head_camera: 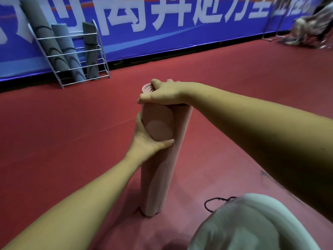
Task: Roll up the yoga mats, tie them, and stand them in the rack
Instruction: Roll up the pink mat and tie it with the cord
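A rolled pink yoga mat (pixel 158 170) stands upright on the red floor in front of me. My right hand (pixel 162 93) grips its top end, fingers curled over the rim. My left hand (pixel 146 139) holds the roll at mid-height from the left, thumb across its front. A dark cord (pixel 210 202) lies on the floor just right of the mat's base. A metal wire rack (pixel 79 56) leans at the blue banner wall on the far left and holds three rolled grey mats (pixel 59 47).
My knee in pale cloth (pixel 248 224) fills the lower right. A blue banner wall (pixel 180 29) runs along the back. A person sits by a metal stand (pixel 306 27) at the far right. Red floor (pixel 72 123) stretches between me and the rack.
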The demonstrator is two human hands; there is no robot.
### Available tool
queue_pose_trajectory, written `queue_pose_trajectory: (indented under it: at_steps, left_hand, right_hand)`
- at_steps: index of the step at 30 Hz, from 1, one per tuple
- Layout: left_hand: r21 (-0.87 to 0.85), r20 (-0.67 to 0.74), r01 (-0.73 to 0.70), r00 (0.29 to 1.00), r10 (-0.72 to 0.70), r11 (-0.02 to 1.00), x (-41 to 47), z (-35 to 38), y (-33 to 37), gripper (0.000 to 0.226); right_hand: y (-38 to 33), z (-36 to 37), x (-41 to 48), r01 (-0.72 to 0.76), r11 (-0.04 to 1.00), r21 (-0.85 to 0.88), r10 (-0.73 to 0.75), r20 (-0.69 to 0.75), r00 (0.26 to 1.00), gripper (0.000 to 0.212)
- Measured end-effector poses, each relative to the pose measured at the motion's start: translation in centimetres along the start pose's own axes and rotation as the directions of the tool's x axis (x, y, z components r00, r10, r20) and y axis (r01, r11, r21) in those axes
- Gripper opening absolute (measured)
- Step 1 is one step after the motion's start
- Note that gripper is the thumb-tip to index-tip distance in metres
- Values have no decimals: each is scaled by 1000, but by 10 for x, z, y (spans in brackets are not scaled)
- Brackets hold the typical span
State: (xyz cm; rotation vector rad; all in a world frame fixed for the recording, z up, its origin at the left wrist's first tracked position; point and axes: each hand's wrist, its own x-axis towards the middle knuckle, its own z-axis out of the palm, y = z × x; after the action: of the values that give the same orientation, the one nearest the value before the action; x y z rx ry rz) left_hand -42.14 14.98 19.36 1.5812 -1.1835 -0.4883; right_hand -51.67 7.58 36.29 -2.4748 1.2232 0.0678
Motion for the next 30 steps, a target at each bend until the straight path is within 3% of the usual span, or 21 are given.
queue_pose_trajectory:
  at_steps: [3,6,15,18,22,25,30]
  left_hand:
    - [-65,-24,1,1000,-3,998,24,25,7,124]
    - [-74,-2,6,1000,-6,997,33,55,3,119]
    - [-68,87,-15,996,21,998,51,131,-3,150]
    - [-71,71,-54,996,60,996,54,139,3,145]
    - [-6,-3,-42,999,42,999,52,134,15,137]
    - [53,-88,-79,993,83,995,54,118,23,132]
    - [295,-28,-106,992,119,950,68,90,30,127]
  right_hand:
    - [8,-15,3,24,999,-40,-27,-79,996,81]
    - [36,-10,8,20,999,-41,-23,-90,996,72]
    - [125,-16,28,-109,990,91,121,-129,984,71]
    - [136,-18,26,-103,984,148,123,-136,983,65]
    - [132,-29,25,-9,989,147,32,-155,987,62]
    - [126,-39,31,118,964,239,-74,-185,980,76]
    - [137,-36,47,202,887,416,-94,-264,960,69]
